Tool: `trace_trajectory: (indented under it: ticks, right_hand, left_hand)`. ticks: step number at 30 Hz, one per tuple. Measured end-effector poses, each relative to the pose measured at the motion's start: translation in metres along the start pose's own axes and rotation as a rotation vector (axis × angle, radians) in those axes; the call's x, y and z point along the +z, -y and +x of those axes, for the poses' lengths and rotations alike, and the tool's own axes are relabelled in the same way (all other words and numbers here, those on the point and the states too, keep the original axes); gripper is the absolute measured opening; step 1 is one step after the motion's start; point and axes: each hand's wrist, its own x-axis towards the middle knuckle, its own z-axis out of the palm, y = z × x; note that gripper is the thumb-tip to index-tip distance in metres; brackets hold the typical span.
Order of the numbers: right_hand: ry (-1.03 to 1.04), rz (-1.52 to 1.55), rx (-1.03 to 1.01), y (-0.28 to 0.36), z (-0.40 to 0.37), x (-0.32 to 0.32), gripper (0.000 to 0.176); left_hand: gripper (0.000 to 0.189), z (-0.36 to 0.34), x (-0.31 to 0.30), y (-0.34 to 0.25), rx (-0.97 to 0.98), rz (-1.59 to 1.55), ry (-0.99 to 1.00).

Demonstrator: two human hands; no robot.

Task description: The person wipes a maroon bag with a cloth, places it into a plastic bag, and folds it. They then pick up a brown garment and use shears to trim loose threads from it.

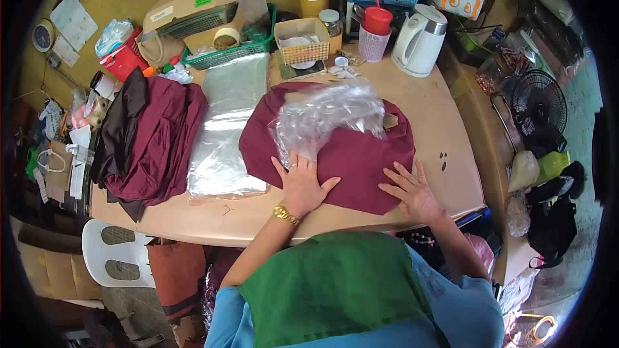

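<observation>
A maroon fabric piece (pixel 361 177) lies spread on the table in front of me. Crumpled clear plastic (pixel 325 113), smeared by motion, covers its upper part. My left hand (pixel 303 185) rests on the fabric's near left side with the fingers apart, and its fingertips meet the lower edge of the plastic. At the right edge of the fabric lies my right hand (pixel 414 194), its fingers spread and touching the cloth. Neither hand grips anything. A stack of flat clear plastic bags (pixel 229 129) sits to the left of the fabric.
Folded maroon and black cloth (pixel 158 135) is piled at the table's left. Along the back stand a green basket (pixel 229 57), a woven box (pixel 303 42), a red cup (pixel 377 20) and a white electric kettle (pixel 419 42). A black fan (pixel 539 103) is at right.
</observation>
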Motion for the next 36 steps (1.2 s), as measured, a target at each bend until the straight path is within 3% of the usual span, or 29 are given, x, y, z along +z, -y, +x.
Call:
trace_trajectory:
  ticks: [1,3,5,6,8,9,11,12,14,16,17,18,19,20,22,23,24,25,26,28,30,31,32,33,36]
  right_hand:
    - [-0.107,-0.034,-0.034,0.001,0.008,0.001,0.064]
    - [-0.215,-0.071,-0.065,-0.005,0.019,0.009,0.063]
    - [-0.453,-0.002,-0.193,-0.012,0.034,0.017,0.058]
    - [-0.458,-0.005,-0.201,-0.014,0.040,0.015,0.058]
    - [-0.737,-0.006,-0.249,0.005,0.062,-0.014,0.051]
    - [-0.831,-0.041,-0.322,0.010,0.078,-0.026,0.048]
    - [-0.818,-0.039,-0.415,0.038,0.101,-0.062,0.045]
    - [-0.775,-0.063,-0.422,0.056,0.115,-0.080,0.042]
    - [-0.680,-0.035,-0.401,0.086,0.140,-0.112,0.033]
    - [-0.168,0.276,-0.412,0.093,0.166,-0.128,0.035]
    - [-0.167,0.278,-0.415,0.087,0.183,-0.130,0.035]
    - [0.102,0.356,-0.475,0.078,0.202,-0.126,0.040]
    - [0.370,0.429,-0.529,0.070,0.218,-0.117,0.045]
    - [0.367,0.429,-0.532,0.060,0.230,-0.099,0.045]
    - [0.472,0.543,-0.306,0.037,0.255,-0.052,0.048]
    - [0.470,0.540,-0.315,0.034,0.262,-0.035,0.048]
    - [0.294,0.494,-0.412,0.035,0.265,-0.019,0.044]
    - [0.118,0.449,-0.502,0.038,0.263,-0.007,0.039]
    - [0.118,0.450,-0.507,0.044,0.265,-0.002,0.039]
    - [0.037,0.159,-0.477,0.057,0.268,0.007,0.033]
    - [-0.026,0.271,-0.535,0.061,0.270,0.014,0.028]
    - [-0.155,0.313,-0.529,0.063,0.270,0.017,0.027]
    - [-0.286,0.354,-0.521,0.063,0.270,0.021,0.025]
    - [-0.428,0.321,-0.535,0.062,0.271,0.031,0.023]
    - [-0.559,0.249,-0.407,0.067,0.270,0.013,0.020]
  left_hand:
    - [0.101,0.001,0.006,0.000,0.016,0.008,0.075]
    - [0.105,0.004,0.014,0.004,0.035,-0.001,0.057]
    - [0.109,0.003,0.011,0.004,0.047,-0.009,0.037]
    - [0.105,0.001,0.007,0.004,0.063,-0.026,0.063]
    - [0.101,-0.006,0.004,0.005,0.082,-0.037,0.091]
    - [0.096,-0.011,0.007,0.006,0.185,-0.016,0.141]
    - [0.082,-0.025,0.022,0.007,0.414,-0.020,0.178]
    - [0.082,-0.030,0.022,0.004,0.417,-0.019,0.177]
    - [0.078,-0.040,0.018,-0.003,0.262,-1.285,0.342]
    - [0.074,-0.054,-0.021,0.005,0.280,-1.233,0.330]
    - [0.075,-0.061,-0.049,0.012,0.251,-1.161,0.377]
    - [0.076,-0.065,-0.066,0.025,0.223,-1.087,0.422]
    - [0.074,-0.072,-0.071,0.042,-0.050,-0.954,0.352]
    - [0.072,-0.083,-0.075,0.060,-0.317,-0.810,0.276]
    - [0.062,-0.107,-0.078,0.105,-0.531,-0.570,-0.146]
    - [0.054,-0.102,-0.093,0.110,-0.434,-0.657,-0.463]
    - [0.047,-0.097,-0.107,0.113,-0.327,-0.733,-0.778]
    - [0.047,-0.106,-0.104,0.130,-0.332,-0.729,-0.780]
    - [0.043,-0.120,-0.098,0.154,-0.350,-0.658,-0.719]
    - [0.039,-0.129,-0.103,0.175,-0.369,-0.583,-0.654]
    - [0.033,-0.124,-0.118,0.182,-0.542,-0.459,-0.932]
    - [0.033,-0.125,-0.121,0.196,-0.507,-0.599,-1.037]
    - [0.033,-0.132,-0.130,0.200,-0.600,-0.684,-1.024]
    - [0.034,-0.135,-0.129,0.208,-0.608,-0.550,-1.089]
    - [0.035,-0.147,-0.127,0.227,-0.648,-0.331,-1.160]
